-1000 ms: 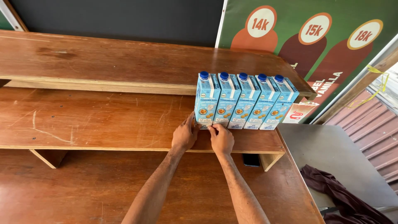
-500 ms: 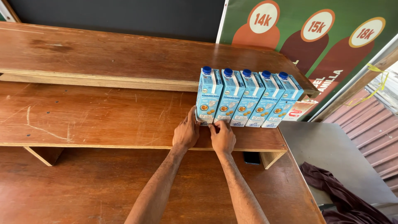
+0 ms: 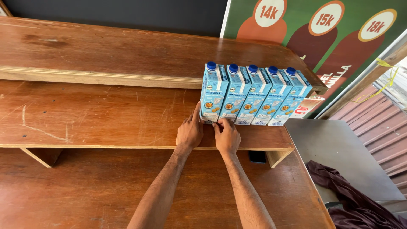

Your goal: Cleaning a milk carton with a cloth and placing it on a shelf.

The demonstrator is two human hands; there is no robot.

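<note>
Five tall light-blue cardboard drink cartons with dark-blue screw caps (image 3: 253,95) standing upright, side by side and touching, on the middle step of the stepped brown wooden shelf (image 3: 97,116). Packed tight toward the step's right end, backs close against the riser of the upper step at 12 o'clock, probably so the row reads straight and square. Printed fronts all facing out toward the camera, as for display.

Left hand (image 3: 190,132) resting flat-ish on the step at 7 o'clock of the leftmost light-blue carton (image 3: 210,93), thumb and forefinger up against its lower left corner. Not wrapped round anything, more a nudge or a brace at the edge than a grasp. Right hand (image 3: 227,136) just beside it, fingers spread and tips touching the bottom front edge of the first two cartons, also gripping nothing, only pressing at the base. Both hands low at the foot of the cartons, it seems, because that is where a carton slides without tipping.

At 3 o'clock of the row, a small white and red packet (image 3: 306,108), partly hidden behind the last carton. Beyond at 1 o'clock, a green and brown printed signboard (image 3: 326,34). Lower right, a grey metal worktop (image 3: 339,152) with a dark maroon cloth (image 3: 352,199) crumpled at its near edge. Under the step at 5 o'clock of the hands, a small dark object, too shaded to tell.
</note>
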